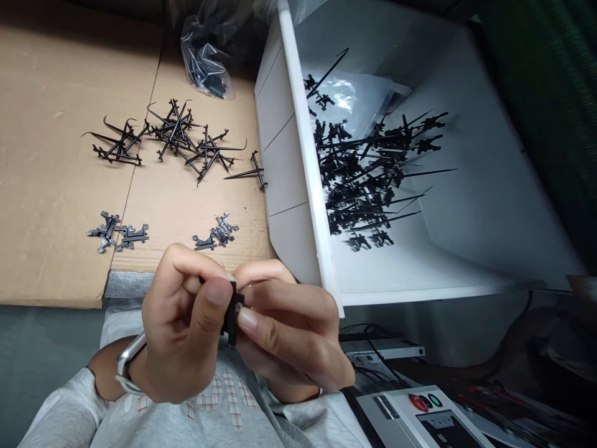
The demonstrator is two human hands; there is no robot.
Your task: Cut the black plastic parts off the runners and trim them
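Observation:
Close to my chest, my left hand (186,330) pinches a small black plastic part (231,320) between thumb and index finger. From the other side my right hand (293,323) closes its thumb and fingertips on the same part. Fingers cover much of it, so its full shape is hidden. Just beyond my hands lie a few flat black brackets (219,233), with another small group of brackets (116,233) farther left. Behind them, loose piles of thin black T-shaped rods with hooked tips (175,130) rest on the cardboard (56,174).
A large white bin (321,261) stands on the right, holding a heap of black bracket-and-rod pieces (364,162) and a clear plastic bag (354,93). Another plastic bag (205,62) lies at the back. At lower right sits a control box (396,423) with red and green buttons.

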